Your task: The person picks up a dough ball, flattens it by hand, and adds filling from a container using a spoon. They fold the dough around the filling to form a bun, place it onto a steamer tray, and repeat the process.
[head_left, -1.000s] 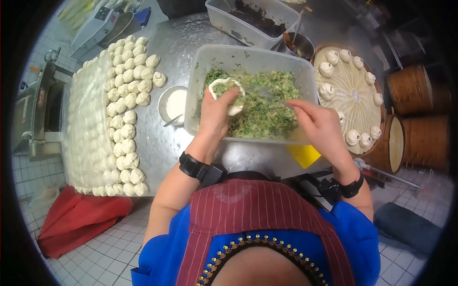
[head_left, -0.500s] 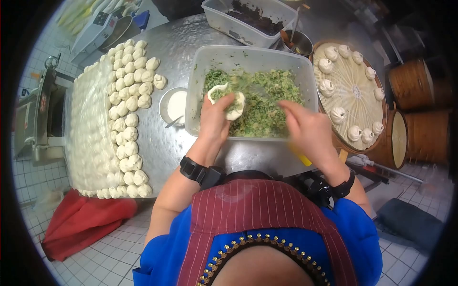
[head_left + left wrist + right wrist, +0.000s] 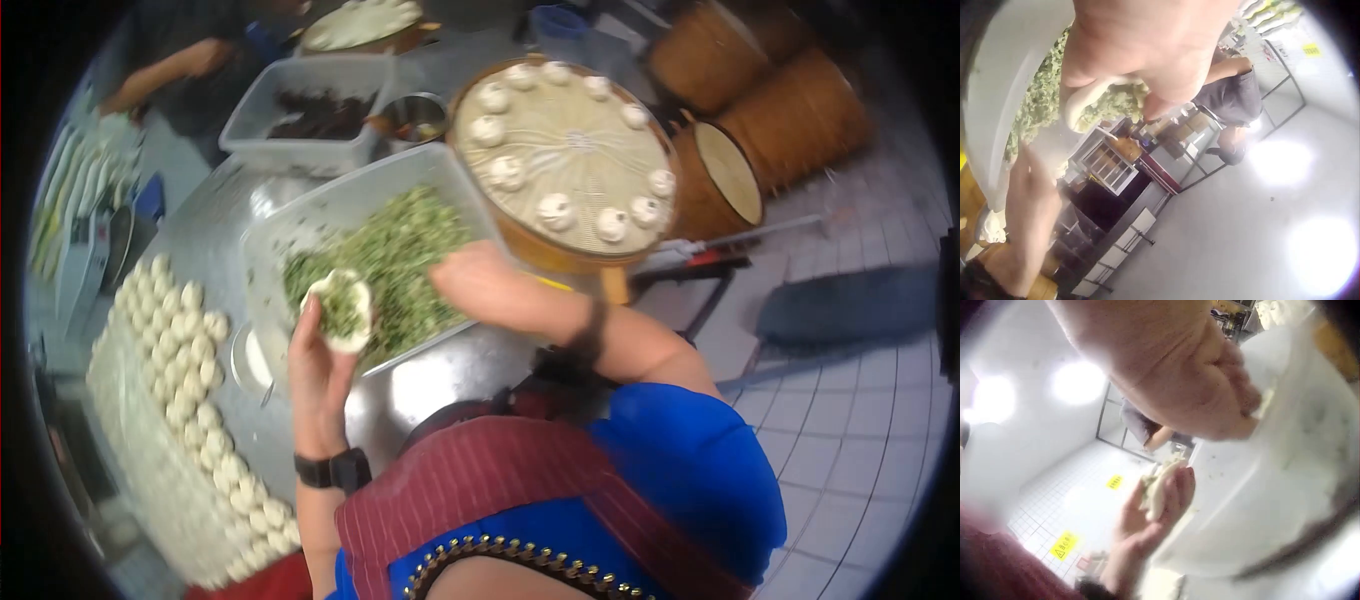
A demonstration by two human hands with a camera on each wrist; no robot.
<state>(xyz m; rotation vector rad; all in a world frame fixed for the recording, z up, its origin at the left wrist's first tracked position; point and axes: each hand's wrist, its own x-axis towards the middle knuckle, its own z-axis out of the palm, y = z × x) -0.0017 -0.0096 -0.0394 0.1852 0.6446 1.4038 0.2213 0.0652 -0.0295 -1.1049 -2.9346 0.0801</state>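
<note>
My left hand [image 3: 322,385] holds a round white dough wrapper [image 3: 358,338] in its palm, the thumb at the rim and green chopped filling in the middle. It is over the near left corner of a clear plastic tub [image 3: 478,190] of green filling [image 3: 415,235]. In the right wrist view the wrapper [image 3: 1159,497] is seen edge-on, cupped by the fingers. My right hand [image 3: 490,285] is over the tub's near right side, fingers curled and pointing at the filling. The thin grey tool in its pinch earlier is hidden now.
A round steamer tray [image 3: 570,200] with pleated buns ringing its edge stands on the right, beside stacked bamboo steamers [image 3: 765,125]. Rows of dough balls [image 3: 180,350] lie at left, partly under plastic. A tub of dark filling [image 3: 240,130] is behind; another person's arm [image 3: 160,82] is beyond.
The head view has turned right and blurred, so the table appears shifted left. The right hand has come back toward the tub's near right edge. The left hand still holds the wrapper, filling now plainly visible.
</note>
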